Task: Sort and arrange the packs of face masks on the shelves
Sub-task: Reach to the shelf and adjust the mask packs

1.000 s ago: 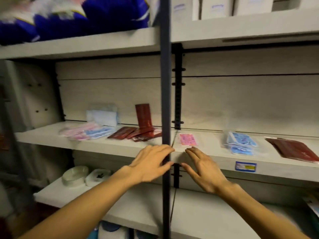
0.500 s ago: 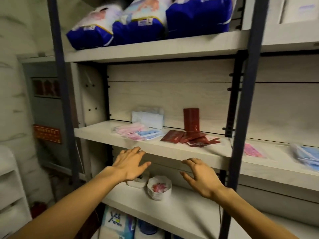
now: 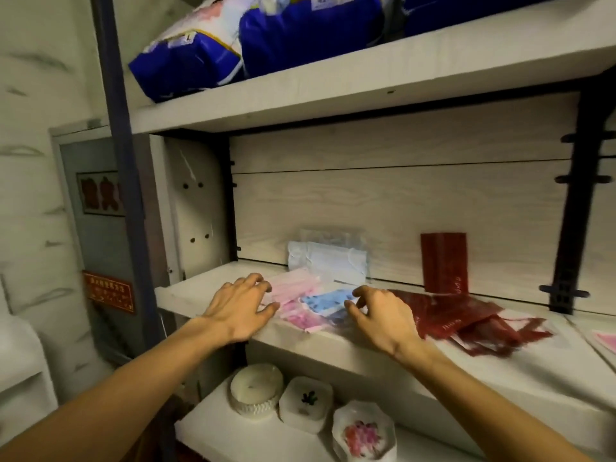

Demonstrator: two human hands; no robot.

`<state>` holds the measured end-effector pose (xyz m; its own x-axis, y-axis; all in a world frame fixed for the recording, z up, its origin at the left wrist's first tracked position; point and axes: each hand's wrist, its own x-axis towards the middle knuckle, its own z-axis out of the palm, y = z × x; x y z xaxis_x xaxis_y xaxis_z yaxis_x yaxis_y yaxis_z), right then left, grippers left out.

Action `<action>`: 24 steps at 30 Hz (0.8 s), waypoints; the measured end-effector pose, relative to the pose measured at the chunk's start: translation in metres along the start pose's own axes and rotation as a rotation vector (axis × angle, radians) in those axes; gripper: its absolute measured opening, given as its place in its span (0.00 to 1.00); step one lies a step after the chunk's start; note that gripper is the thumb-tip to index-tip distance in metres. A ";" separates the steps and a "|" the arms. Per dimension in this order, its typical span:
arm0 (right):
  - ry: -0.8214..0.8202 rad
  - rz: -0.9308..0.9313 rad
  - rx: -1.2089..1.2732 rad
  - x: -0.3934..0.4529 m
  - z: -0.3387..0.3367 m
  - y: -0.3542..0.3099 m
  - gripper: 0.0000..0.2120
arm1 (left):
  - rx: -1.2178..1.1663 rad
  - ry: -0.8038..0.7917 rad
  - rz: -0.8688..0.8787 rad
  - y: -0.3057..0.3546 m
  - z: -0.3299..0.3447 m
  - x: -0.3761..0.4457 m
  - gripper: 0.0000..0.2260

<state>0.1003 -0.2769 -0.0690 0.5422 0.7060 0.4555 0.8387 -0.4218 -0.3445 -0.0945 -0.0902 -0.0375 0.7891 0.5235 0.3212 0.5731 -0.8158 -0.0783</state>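
Both hands, left hand (image 3: 238, 308) and right hand (image 3: 383, 315), are hovering with fingers spread and loosely curled over the shelf (image 3: 500, 368), mask packs (image 3: 310, 301) lying between the fingertips.

The whole view is motion-blurred. At twelve o'clock the glossy blue-and-white plastic bags (image 3: 253, 45) are cut off by the top edge, their print unreadable. At three o'clock a flat pink mask pack (image 3: 607, 340) is clipped by the right edge. The lettering on the small red wall plaque (image 3: 108, 291), at nine o'clock, is too small to read. The loose dark red mask packs (image 3: 466, 320) smear together, so they cannot be counted.
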 end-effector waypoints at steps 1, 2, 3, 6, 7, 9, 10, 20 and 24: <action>-0.018 0.022 -0.016 0.018 0.007 0.000 0.21 | 0.000 -0.003 -0.009 -0.007 0.004 0.014 0.24; -0.034 0.048 -0.028 0.033 0.014 0.000 0.23 | -0.004 -0.007 -0.018 -0.014 0.009 0.027 0.24; -0.054 0.077 -0.044 0.047 0.022 0.001 0.25 | -0.008 -0.014 -0.025 -0.020 0.014 0.040 0.24; -0.142 0.170 -0.147 0.080 0.038 0.005 0.32 | -0.020 -0.046 -0.042 -0.036 0.031 0.075 0.24; -0.178 0.208 -0.167 0.088 0.041 0.007 0.35 | -0.029 -0.053 -0.045 -0.040 0.036 0.086 0.24; -0.245 0.274 -0.185 0.099 0.045 0.013 0.41 | -0.054 -0.068 -0.049 -0.047 0.047 0.105 0.24; -0.269 0.290 -0.201 0.102 0.046 0.017 0.42 | -0.065 -0.077 -0.050 -0.049 0.052 0.115 0.24; -0.204 0.260 -0.174 0.105 0.061 0.025 0.39 | -0.095 -0.221 0.007 -0.064 0.090 0.169 0.22; -0.101 0.222 -0.173 0.109 0.059 0.018 0.42 | -0.154 -0.086 0.026 -0.072 0.087 0.173 0.13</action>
<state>0.1714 -0.1737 -0.0733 0.7125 0.6352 0.2980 0.7014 -0.6567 -0.2771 0.0195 0.0805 -0.0580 0.8231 0.5153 0.2386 0.5165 -0.8540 0.0625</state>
